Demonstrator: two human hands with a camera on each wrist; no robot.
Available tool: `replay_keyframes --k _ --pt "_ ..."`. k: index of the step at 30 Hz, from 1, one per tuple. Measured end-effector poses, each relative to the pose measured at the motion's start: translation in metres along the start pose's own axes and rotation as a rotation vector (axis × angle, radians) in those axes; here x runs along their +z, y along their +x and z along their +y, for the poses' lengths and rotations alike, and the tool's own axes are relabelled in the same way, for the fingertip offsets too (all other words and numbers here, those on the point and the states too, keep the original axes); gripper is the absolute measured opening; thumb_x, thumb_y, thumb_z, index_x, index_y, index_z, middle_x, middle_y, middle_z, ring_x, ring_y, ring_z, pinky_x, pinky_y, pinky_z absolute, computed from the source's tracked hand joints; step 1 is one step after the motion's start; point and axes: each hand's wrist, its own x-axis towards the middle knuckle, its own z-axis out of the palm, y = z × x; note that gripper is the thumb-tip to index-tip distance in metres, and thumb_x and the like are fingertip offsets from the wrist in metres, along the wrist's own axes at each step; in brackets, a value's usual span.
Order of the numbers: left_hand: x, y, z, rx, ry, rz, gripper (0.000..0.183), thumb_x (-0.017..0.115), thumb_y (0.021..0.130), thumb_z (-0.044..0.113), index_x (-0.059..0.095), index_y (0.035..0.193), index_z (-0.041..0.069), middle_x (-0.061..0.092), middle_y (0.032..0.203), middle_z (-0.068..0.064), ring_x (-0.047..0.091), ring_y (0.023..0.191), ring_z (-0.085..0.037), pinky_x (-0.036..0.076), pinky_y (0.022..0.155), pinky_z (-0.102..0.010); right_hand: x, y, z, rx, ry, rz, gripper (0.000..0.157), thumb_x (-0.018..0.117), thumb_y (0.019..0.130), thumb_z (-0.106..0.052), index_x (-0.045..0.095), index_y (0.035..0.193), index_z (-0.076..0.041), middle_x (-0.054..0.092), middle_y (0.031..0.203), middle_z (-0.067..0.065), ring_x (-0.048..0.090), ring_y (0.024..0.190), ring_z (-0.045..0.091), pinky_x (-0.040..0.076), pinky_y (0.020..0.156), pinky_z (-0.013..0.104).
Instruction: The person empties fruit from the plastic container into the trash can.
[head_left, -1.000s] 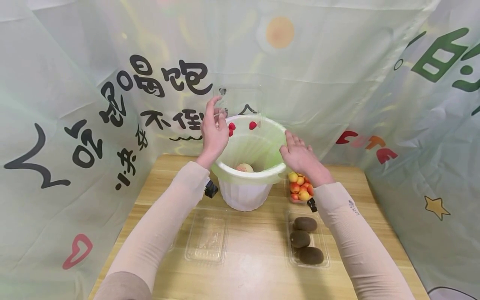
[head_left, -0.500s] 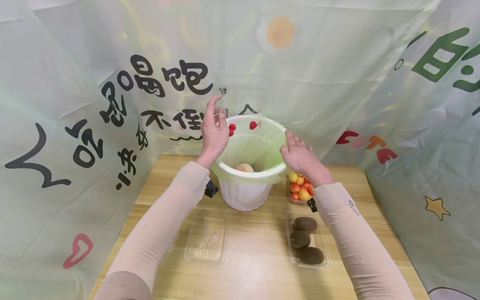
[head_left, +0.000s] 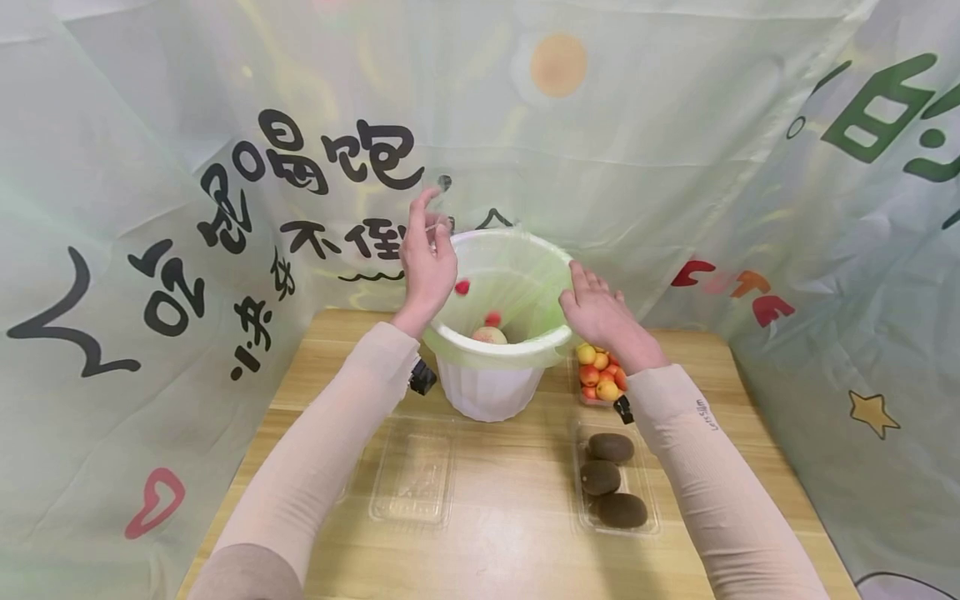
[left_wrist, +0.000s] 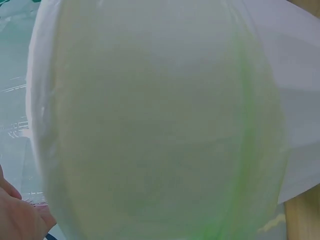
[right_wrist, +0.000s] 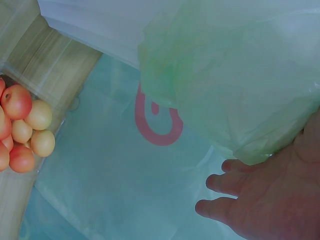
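My left hand (head_left: 428, 271) is raised over the left rim of a white bin (head_left: 491, 392), holding a clear plastic box (left_wrist: 19, 132) that is tipped above the opening. Below the box, a red berry (head_left: 462, 287) and a second, blurred red berry (head_left: 492, 318) are in mid-fall inside the bin. A pale green bag (head_left: 543, 304) lines the bin and folds over its edge. Deeper down sits a pale round fruit (head_left: 490, 335) with reddish flecks. My right hand (head_left: 602, 310) grips the right rim over the bag, its outer fingers (right_wrist: 220, 207) sticking out past the edge.
Right of the bin stands a box of red-yellow cherries (head_left: 600, 375). Nearer me, a clear tray (head_left: 648, 521) holds three kiwis (head_left: 611, 479). Another clear tray (head_left: 412, 500) lies at the front left of the wooden table (head_left: 510, 533). Printed cloth (head_left: 660, 125) surrounds the table.
Red berries that were up in the tipped clear box have dropped into the bin. Both hands have stayed nearly still.
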Motion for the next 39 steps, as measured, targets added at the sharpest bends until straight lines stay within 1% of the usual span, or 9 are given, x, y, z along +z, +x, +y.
replay_keyframes --k 8,15,19,23,25,28,30,35,39 --pt "-0.004 0.001 0.0 -0.021 -0.01 0.003 0.049 0.047 0.099 0.0 0.045 0.142 0.024 0.061 0.117 -0.016 0.065 0.102 -0.023 0.051 0.087 -0.032 0.0 -0.001 -0.001 0.006 -0.005 -0.003 0.067 0.013 0.104 -0.043 -0.015 0.158 -0.015 -0.004 0.165 0.022 -0.004 0.151 0.045 -0.001 0.117 0.066" --pt "-0.005 0.001 -0.001 -0.02 -0.011 -0.004 0.05 0.048 0.1 0.001 0.045 0.142 0.027 0.062 0.117 -0.014 0.064 0.105 -0.023 0.051 0.086 -0.033 0.0 -0.001 -0.001 0.004 0.001 -0.005 0.067 0.013 0.104 -0.043 -0.015 0.158 -0.016 -0.004 0.165 0.021 -0.004 0.151 0.044 -0.002 0.117 0.066" --pt "-0.006 0.0 0.0 -0.021 -0.014 -0.01 0.051 0.05 0.099 0.002 0.045 0.142 0.028 0.062 0.117 -0.012 0.062 0.103 -0.02 0.052 0.085 -0.032 0.0 0.0 -0.001 0.004 0.001 -0.004 0.067 0.012 0.104 -0.044 -0.015 0.158 -0.016 -0.005 0.165 0.022 -0.004 0.15 0.045 -0.004 0.117 0.066" --pt "-0.007 0.0 0.0 -0.034 -0.045 -0.025 0.054 0.052 0.096 0.0 0.044 0.144 0.024 0.061 0.116 -0.012 0.064 0.101 -0.019 0.053 0.086 -0.029 0.0 0.0 -0.002 0.003 0.0 -0.005 0.067 0.012 0.104 -0.043 -0.015 0.158 -0.015 -0.004 0.165 0.022 -0.004 0.15 0.046 -0.003 0.117 0.066" --pt "-0.008 0.0 0.0 -0.04 -0.061 -0.037 0.055 0.051 0.096 -0.001 0.044 0.145 0.022 0.06 0.119 -0.015 0.066 0.102 -0.022 0.054 0.088 -0.03 -0.001 -0.001 -0.002 0.004 0.001 -0.006 0.067 0.012 0.104 -0.043 -0.015 0.158 -0.015 -0.004 0.165 0.022 -0.004 0.15 0.046 -0.004 0.117 0.066" --pt "-0.009 0.0 0.001 -0.055 -0.051 -0.055 0.057 0.052 0.095 0.0 0.043 0.147 0.021 0.061 0.119 -0.016 0.067 0.103 -0.025 0.055 0.088 -0.031 -0.001 -0.001 -0.002 0.003 0.002 -0.006 0.067 0.012 0.104 -0.043 -0.015 0.158 -0.015 -0.005 0.165 0.022 -0.004 0.15 0.046 -0.004 0.117 0.066" --pt "-0.012 0.0 0.002 -0.062 -0.033 -0.07 0.057 0.052 0.094 0.0 0.042 0.147 0.02 0.062 0.117 -0.016 0.069 0.1 -0.025 0.056 0.086 -0.032 -0.001 -0.001 -0.002 0.002 0.005 -0.003 0.067 0.013 0.104 -0.043 -0.015 0.158 -0.015 -0.005 0.165 0.022 -0.004 0.15 0.046 -0.004 0.117 0.066" --pt "-0.02 -0.003 0.013 -0.086 0.01 -0.127 0.055 0.052 0.092 0.0 0.044 0.144 0.017 0.066 0.108 -0.016 0.07 0.087 -0.022 0.057 0.072 -0.031 0.0 -0.001 -0.001 -0.006 0.006 0.008 0.068 0.014 0.104 -0.043 -0.012 0.159 -0.013 -0.002 0.165 0.022 -0.002 0.151 0.046 -0.002 0.117 0.066" --pt "-0.026 -0.006 0.025 -0.103 0.026 -0.192 0.054 0.051 0.091 -0.001 0.046 0.142 0.017 0.067 0.105 -0.013 0.071 0.087 -0.028 0.056 0.063 -0.032 -0.001 -0.001 -0.001 -0.005 0.003 0.001 0.067 0.013 0.104 -0.043 -0.015 0.158 -0.015 -0.003 0.165 0.022 -0.003 0.15 0.046 -0.002 0.117 0.066"
